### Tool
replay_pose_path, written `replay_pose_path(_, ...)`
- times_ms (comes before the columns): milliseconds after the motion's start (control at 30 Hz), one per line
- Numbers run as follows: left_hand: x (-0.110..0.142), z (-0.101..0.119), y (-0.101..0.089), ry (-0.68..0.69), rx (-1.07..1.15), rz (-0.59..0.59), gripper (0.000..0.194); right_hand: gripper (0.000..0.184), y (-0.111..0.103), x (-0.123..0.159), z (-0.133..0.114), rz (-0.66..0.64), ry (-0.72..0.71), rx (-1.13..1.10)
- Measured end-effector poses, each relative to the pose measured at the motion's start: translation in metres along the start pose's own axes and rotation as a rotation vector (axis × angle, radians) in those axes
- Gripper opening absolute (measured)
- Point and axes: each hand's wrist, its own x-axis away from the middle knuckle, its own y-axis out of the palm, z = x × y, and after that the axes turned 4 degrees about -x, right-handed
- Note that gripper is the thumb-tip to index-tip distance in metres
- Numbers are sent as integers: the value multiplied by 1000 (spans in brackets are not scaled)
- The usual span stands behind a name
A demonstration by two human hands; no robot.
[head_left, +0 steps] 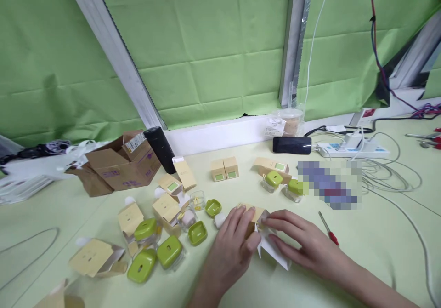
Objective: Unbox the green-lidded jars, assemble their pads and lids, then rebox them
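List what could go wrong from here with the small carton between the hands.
1. The small carton has a white flap sticking out by the right hand; the flap might crease or tear.
2. A small white piece lies close by the left hand and might get knocked away.
3. A red-handled tool lies near the right hand, which might nudge it.

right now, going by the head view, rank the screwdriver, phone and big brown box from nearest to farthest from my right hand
From the right hand:
1. screwdriver, just ahead, slightly right
2. phone, farther back
3. big brown box, far left, back
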Motion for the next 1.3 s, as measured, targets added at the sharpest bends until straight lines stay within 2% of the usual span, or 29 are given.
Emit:
replay_pose_path(67, -1, 3, -1, 3, -28, -24, 21, 32, 5, 2, 7, 42, -1, 122)
replay_pose_path(167, -2, 8, -2, 44, -50, -65, 19, 22, 8, 3, 13, 14, -45, 274)
replay_pose_path(233, -3, 11, -2, 51, -27, -76, 20, 18, 7, 3, 13, 8, -87, 290)
replay_pose_path(300, -3, 10, -3, -2, 41, -63, 22, 17, 3, 3, 11, 78, -83, 188)
replay_pose_path(367, -3, 6, -3, -86, 140, -15, 29, 15, -3, 2, 9, 207, -8, 5)
replay_pose_path(500, 2, -3, 0, -245, 249, 60, 42, 11, -15, 0, 15, 515, 275, -361)
replay_pose_path(567, 3, -5, 1, -347, 290, 79, 41, 14, -17, -1, 21, 572, 401, -438)
replay_pose_path(633, 2, -3, 2, -511, 376, 113, 41, 17, -16, -2, 28, 491, 468, -406)
replay_pose_path(700, -2, 3, 0, -732, 530, 166, 43, 17, -13, -2, 32, 321, 494, -320)
replay_pose_path(800, -14, 11, -7, -1061, 945, 284, 49, 15, -6, 0, 34, 86, 501, -175)
replay_pose_path(867, -21, 14, -12, -1224, 1276, 354, 51, 12, -3, 1, 33, 25, 476, -70)
replay_pose_path(933, -25, 14, -14, -1322, 1581, 359, 49, 20, -2, 2, 30, 66, 401, 17)
replay_pose_path(1000, -25, 14, -13, -1373, 1834, 297, 43, 35, -2, 3, 23, 152, 280, 25)
replay_pose_path(1067, -23, 16, -11, -1359, 2000, 239, 41, 47, 0, 4, 14, 201, 205, -63)
replay_pose_path(1167, -23, 23, -7, -1272, 2053, 273, 45, 51, 6, 5, -1, 201, 272, -277)
replay_pose_path(1300, -23, 36, -2, -1216, 1950, 375, 60, 43, 15, 5, -8, 184, 420, -524)
